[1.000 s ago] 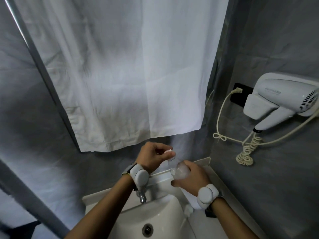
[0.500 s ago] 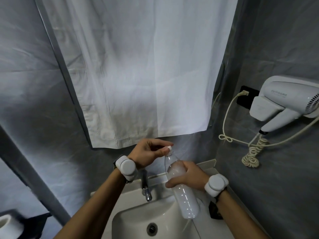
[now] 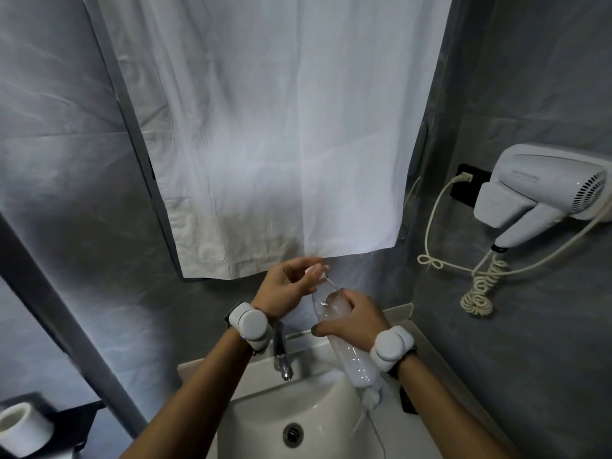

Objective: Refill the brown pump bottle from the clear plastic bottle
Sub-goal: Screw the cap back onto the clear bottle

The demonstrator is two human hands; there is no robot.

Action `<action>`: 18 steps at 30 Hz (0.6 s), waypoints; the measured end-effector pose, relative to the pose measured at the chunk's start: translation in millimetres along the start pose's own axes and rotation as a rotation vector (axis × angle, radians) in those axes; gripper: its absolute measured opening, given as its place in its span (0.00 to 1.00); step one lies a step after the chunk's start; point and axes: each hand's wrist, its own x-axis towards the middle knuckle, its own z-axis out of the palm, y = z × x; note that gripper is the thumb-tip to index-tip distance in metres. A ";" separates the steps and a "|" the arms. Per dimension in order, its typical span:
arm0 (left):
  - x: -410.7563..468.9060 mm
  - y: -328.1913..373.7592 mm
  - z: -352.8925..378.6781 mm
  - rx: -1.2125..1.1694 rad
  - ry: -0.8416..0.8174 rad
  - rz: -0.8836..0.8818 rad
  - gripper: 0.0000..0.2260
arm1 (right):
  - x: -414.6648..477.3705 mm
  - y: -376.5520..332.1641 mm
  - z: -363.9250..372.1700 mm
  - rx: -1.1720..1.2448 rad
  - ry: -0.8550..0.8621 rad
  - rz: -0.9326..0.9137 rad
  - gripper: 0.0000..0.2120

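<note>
Bottle (image 3: 359,362) held tilted above the sink's (image 3: 261,412) right edge, cap end up.
Right hand (image 3: 357,318) curls round the bottle's middle, just right of the tap (image 3: 281,356); cloudy liquid shows inside. Left hand (image 3: 284,286) pinches a small white cap (image 3: 314,271) at the bottle's top; blur hides whether cap and neck touch.

White sheet (image 3: 265,134), hairdryer (image 3: 543,190), sink (image 3: 265,409).
</note>
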 end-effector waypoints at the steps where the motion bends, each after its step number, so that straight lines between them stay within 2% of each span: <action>1: 0.1 0.0 2.5 0.006 0.033 0.008 0.12 | -1.1 -0.1 2.6 -0.006 0.018 -0.004 0.25; 4: 0.7 3.2 3.1 -0.004 0.054 -0.003 0.11 | -1.1 -1.4 6.7 0.007 0.026 0.003 0.25; 7: -2.3 8.7 -2.6 -0.082 0.016 -0.060 0.12 | -1.8 -4.0 3.2 0.007 -0.050 -0.007 0.25; 12: -12.2 14.9 -11.6 -0.148 -0.118 -0.030 0.13 | -3.6 -13.1 -15.2 0.129 -0.350 -0.026 0.16; 15: -16.7 15.6 -17.5 -0.264 -0.244 -0.018 0.15 | -3.9 -17.4 -18.0 0.161 -0.488 -0.051 0.20; 18: -18.0 16.9 -20.4 -0.290 -0.259 -0.028 0.16 | -1.7 -17.8 -14.5 0.172 -0.471 -0.030 0.25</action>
